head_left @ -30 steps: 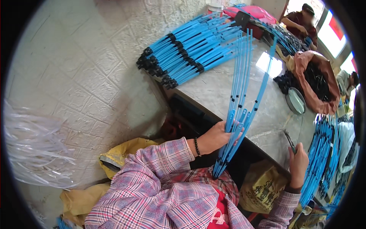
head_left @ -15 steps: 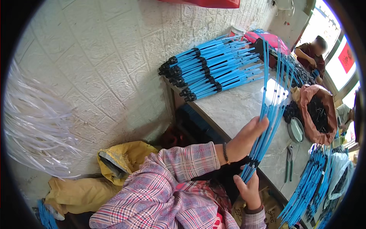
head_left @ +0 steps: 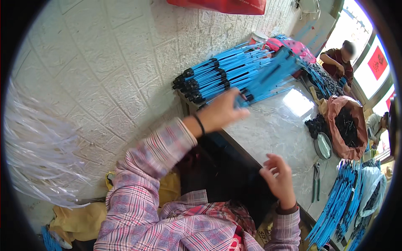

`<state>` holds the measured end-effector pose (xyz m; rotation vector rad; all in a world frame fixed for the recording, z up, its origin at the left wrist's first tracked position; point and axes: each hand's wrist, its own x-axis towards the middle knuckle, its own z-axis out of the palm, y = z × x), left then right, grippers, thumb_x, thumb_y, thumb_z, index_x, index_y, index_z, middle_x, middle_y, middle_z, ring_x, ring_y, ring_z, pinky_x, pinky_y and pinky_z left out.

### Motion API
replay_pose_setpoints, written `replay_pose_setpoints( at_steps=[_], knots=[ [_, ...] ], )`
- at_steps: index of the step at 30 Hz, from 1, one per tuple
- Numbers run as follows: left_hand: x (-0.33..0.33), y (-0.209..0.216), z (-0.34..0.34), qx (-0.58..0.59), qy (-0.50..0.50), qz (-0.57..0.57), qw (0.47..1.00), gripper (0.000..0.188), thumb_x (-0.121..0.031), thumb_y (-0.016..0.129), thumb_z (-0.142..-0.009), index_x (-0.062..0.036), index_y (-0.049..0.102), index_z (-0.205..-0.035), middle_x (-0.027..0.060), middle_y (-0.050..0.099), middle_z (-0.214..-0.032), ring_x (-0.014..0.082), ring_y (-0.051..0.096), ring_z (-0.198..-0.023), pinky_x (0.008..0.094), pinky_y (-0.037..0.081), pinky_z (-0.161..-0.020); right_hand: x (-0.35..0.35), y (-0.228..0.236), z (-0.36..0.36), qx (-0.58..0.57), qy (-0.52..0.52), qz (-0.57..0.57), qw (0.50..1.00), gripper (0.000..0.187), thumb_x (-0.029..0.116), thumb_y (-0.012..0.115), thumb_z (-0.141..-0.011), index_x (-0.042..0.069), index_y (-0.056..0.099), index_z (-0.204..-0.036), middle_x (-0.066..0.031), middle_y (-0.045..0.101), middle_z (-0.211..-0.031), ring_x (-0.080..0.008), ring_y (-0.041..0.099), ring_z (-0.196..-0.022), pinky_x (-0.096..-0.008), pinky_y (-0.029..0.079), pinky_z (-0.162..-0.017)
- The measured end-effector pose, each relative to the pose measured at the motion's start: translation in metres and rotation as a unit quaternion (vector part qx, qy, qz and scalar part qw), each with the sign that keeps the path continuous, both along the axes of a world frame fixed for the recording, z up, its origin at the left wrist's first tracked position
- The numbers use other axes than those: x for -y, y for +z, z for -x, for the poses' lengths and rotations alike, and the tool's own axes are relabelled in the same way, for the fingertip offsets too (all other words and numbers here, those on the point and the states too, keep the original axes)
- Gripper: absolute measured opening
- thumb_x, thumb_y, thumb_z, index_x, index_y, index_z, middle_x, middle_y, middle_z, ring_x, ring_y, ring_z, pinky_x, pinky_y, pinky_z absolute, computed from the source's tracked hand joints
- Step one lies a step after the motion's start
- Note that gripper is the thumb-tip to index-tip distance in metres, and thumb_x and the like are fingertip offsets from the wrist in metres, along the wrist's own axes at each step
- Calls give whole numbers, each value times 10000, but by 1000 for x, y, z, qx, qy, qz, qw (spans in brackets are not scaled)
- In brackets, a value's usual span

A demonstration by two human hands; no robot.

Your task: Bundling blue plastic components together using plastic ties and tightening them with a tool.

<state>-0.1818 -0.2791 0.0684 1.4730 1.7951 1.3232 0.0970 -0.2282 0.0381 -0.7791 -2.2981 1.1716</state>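
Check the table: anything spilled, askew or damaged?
Nothing looks clearly damaged. One loose spot: a heap of black pieces sits on the table beside the brown sack, which holds dark items too; could be spillover or placed there. The blue strips in the left hand are blurred, so I can't judge them.

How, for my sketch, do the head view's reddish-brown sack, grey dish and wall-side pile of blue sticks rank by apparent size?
1. Pile of blue sticks
2. Reddish-brown sack
3. Grey dish
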Motion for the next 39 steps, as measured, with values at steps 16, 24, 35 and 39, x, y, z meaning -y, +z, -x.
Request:
replay_pose_setpoints(
  at_steps=[16, 24, 35, 39],
  knots=[
    [-47, -28, 55, -566, 285, 65, 771, 223, -165, 602, -815, -62, 515, -992, 114, 577, -885, 298, 593, -859, 409, 519, -667, -48, -36, -15, -10, -106, -168, 980, 150, 22, 686, -734, 13, 633, -874, -68, 525, -690, -162, 502, -567, -281, 420, -548],
    [-62, -19, 48, -566, 325, 113, 749, 222, -134, 601, -786, -49, 564, -988, 117, 596, -921, 266, 571, -868, 378, 463, -653, -46, -38, -15, -17, -108, -138, 984, 99, 23, 656, -769, -1, 637, -863, -50, 524, -696, -126, 487, -608, -263, 405, -571],
    [-69, -15, 37, -507, 322, 182, 778, 395, -197, 710, -712, -6, 570, -1027, 152, 594, -967, 295, 562, -922, 433, 473, -739, -50, -42, -15, -16, -114, -135, 984, 86, 45, 650, -786, 5, 640, -861, -74, 577, -741, -141, 541, -631, -268, 434, -586],
    [-48, -9, 49, -375, 220, 254, 864, 554, -284, 728, -737, -10, 527, -1174, 161, 574, -1091, 309, 544, -1064, 483, 459, -830, -44, -41, -13, -11, -102, -163, 981, 72, 58, 647, -792, 15, 638, -849, -90, 582, -746, -164, 558, -615, -285, 440, -574]
  ],
)
